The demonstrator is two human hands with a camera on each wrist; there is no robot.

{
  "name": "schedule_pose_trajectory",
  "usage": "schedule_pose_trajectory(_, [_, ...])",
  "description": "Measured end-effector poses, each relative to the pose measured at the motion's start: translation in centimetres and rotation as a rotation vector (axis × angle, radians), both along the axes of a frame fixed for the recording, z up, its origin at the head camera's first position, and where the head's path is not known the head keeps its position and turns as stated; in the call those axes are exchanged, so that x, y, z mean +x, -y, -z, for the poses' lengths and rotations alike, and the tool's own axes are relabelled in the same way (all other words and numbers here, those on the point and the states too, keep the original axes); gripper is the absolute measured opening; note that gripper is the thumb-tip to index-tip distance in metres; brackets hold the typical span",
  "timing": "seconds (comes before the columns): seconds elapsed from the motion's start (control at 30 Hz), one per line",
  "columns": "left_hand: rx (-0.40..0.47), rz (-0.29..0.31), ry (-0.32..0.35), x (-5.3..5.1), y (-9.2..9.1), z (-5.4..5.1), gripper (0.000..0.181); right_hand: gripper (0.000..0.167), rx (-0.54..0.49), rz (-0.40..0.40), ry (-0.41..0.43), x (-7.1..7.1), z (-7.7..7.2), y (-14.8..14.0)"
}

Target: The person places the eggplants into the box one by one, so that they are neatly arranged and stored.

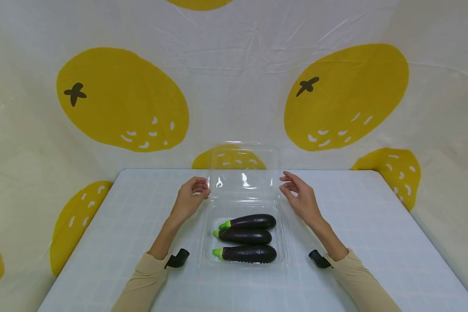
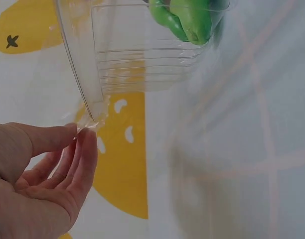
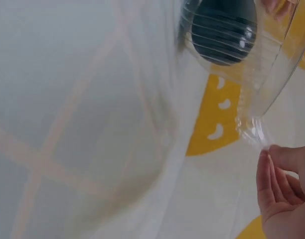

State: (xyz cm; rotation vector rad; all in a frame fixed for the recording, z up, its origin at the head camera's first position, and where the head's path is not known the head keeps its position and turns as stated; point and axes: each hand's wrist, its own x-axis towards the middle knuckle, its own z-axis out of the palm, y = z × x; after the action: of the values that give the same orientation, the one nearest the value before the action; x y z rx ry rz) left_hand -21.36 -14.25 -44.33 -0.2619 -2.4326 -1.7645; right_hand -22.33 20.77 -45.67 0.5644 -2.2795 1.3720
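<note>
A clear plastic clamshell container stands on the table with its lid raised upright at the back. Inside its base lie three dark eggplants, a rear one, a middle one and a front one, their green stems toward the left. My left hand pinches the lid's left edge between thumb and fingertips, as the left wrist view shows at the lid's corner. On the other side my right hand pinches the lid's right edge; in the right wrist view thumb and fingers meet at its corner.
The table has a pale checked cover. Behind it hangs a white cloth printed with large yellow fruit. A black wrist device sits below the left forearm, another black device by the right.
</note>
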Motion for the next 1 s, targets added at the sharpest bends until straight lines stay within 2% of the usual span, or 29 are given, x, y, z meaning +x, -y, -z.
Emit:
schedule_pose_trajectory(0.23, [-0.093, -0.037, -0.096, 0.5, 0.3, 0.1, 0.023, 0.042, 0.105, 0.030, -0.089, 0.6, -0.5, -0.2])
schedule_pose_trajectory(0.47, [-0.173, -0.040, -0.156, 1.3, 0.6, -0.2, 0.017, 0.029, 0.145, 0.034, -0.107, 1.6, -1.0, -0.5])
schedule_pose_trajectory(0.83, [-0.191, -0.046, -0.162, 2.7, 0.9, -0.3, 0.016, 0.020, 0.166, 0.029, -0.107, 3.2, -1.4, -1.1])
schedule_pose_trajectory(1.0, [-0.198, -0.055, -0.128, 3.5, 1.1, -0.2, 0.017, 0.020, 0.185, 0.031, -0.104, 4.0, -1.2, -1.3])
